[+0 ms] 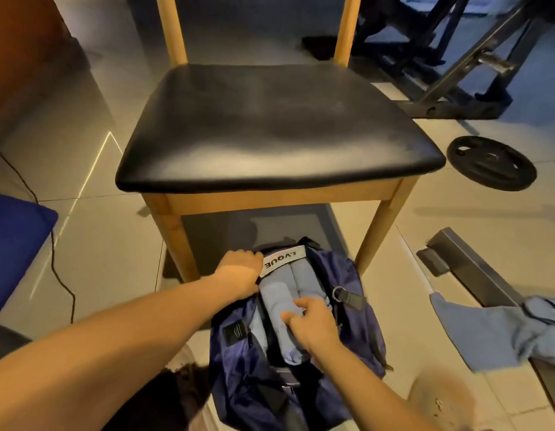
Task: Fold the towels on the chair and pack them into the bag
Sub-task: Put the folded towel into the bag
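A navy bag (360,325) lies open on the floor in front of the wooden chair (270,126), whose black seat is bare. Folded light-blue towels (277,301) sit side by side inside the bag's opening. My left hand (239,270) grips the bag's rim beside the grey handle wrap. My right hand (310,323) is down in the opening, its curled fingers pinching the nearest folded towel. Another light-blue cloth (494,334) lies loose and unfolded on the floor to the right.
A black weight plate (492,163) lies on the tiles right of the chair, with gym equipment frames (450,73) behind it. A dark metal bar (466,262) runs along the floor at right. A blue cushion (15,244) and a black cable (54,259) are at left.
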Tool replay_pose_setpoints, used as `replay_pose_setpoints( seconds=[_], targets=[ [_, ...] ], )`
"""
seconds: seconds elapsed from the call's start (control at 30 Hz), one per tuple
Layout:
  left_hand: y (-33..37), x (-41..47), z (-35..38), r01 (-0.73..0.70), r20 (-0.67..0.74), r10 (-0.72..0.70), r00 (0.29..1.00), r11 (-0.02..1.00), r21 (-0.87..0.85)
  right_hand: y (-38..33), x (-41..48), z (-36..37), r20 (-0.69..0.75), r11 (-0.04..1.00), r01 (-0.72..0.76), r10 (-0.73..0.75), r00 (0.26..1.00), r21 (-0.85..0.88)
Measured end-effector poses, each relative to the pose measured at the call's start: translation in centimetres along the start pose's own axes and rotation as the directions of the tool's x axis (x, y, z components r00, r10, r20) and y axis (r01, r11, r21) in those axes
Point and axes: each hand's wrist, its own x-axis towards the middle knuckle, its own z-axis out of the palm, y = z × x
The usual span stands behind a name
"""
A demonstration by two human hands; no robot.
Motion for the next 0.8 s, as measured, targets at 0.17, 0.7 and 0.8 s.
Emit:
replay_pose_setpoints(
  seconds=[0.17, 0.7, 0.8],
  targets=[
    [-2.2, 0.5, 1.2, 0.201, 0.05, -0.195, 0.98, 0.93, -0.307, -0.6, 1.2, 3.9, -0.061, 0.997, -0.04, 0.036, 0.998, -0.067],
    [-3.0, 2.6, 0.5, 0.208, 0.049, -0.212, 0.976, 0.843, -0.497, -0.2, 3.1, 4.4, -0.123, 0.98, -0.017, -0.008, 0.992, -0.2],
    [-3.8, 1.8, -1.2, 0.154, -0.029, -0.193, 0.981, 0.856, -0.493, -1.2, 3.9, 5.3, -0.14, 0.983, 0.01, -0.037, 0.989, -0.186]
  ],
)
